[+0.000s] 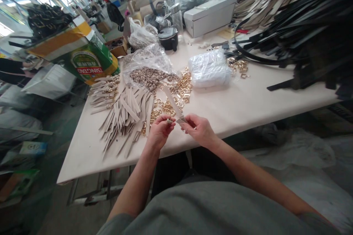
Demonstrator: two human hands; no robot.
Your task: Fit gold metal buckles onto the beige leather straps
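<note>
Near the table's front edge, my right hand [200, 129] is closed on a beige strap [173, 102], whose long end points up and away over the table. Just beside it, my left hand [161, 130] pinches a small beige loop [169, 120] between thumb and fingertips, close to the strap's near end but seemingly apart from it. Beyond my hands lies a spread of gold buckles [165, 107]. A pile of similar beige straps [124, 114] fans out to the left. Farther back, many small beige loops [150, 77] spill from a clear plastic bag [149, 57].
A white plastic-wrapped packet [209, 68] sits right of the buckles, with a white box [210, 14] behind. Black straps [309, 40] hang over the table's right side. A green carton [88, 58] stands at the left edge, and a black lidded container [168, 38] at the back.
</note>
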